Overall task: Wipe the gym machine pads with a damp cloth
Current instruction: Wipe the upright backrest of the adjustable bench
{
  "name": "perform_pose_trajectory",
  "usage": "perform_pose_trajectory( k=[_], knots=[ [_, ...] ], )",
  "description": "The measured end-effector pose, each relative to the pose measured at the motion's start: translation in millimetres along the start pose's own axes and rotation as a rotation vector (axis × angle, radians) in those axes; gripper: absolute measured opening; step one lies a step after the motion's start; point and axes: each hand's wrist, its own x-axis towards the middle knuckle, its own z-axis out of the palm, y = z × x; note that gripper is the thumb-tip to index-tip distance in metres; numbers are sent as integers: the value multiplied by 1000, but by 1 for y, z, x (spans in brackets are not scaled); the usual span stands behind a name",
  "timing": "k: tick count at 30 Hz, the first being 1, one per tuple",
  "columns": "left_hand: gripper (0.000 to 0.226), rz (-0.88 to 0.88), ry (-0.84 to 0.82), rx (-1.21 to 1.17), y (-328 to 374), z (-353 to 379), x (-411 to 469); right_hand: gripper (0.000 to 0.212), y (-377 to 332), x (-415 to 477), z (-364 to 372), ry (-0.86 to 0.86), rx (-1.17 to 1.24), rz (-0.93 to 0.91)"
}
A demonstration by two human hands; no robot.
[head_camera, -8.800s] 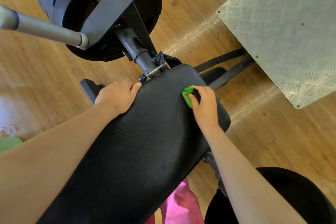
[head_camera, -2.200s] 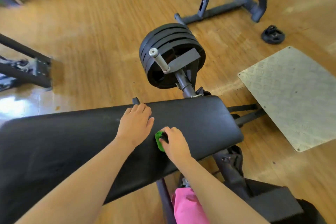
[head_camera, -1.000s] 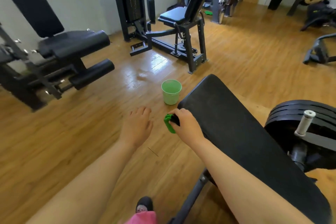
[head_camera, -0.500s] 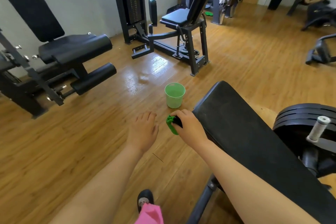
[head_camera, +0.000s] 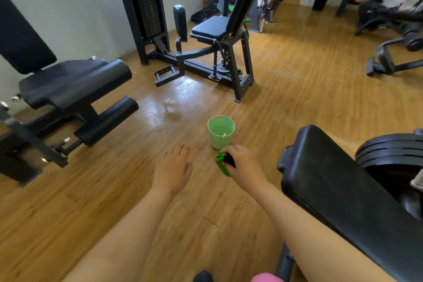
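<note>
Cloth (head_camera: 221,163), green, bunched, in fingers (head_camera: 231,152)

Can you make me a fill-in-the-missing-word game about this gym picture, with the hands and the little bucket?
1. The right hand grips a bunched-up cloth that is bright ____.
2. The little bucket stands on the wooden ____.
3. The left hand is open and holds ____.
4. The long black pad is on the ____ side of the right hand.

Missing words: green; floor; nothing; right.
</note>
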Motion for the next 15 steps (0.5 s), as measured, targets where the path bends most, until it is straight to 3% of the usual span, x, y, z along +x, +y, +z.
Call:
perform_pose_trajectory(
  k=[7, 15],
  knots=[
    [28, -13, 65, -23, -39, 0, 11, 24, -20, 43, 22, -29, 6, -10],
    [31, -37, 62, -30, -61, 1, 64, 21, -21, 116, 27, 45, 0, -11]
  ],
)
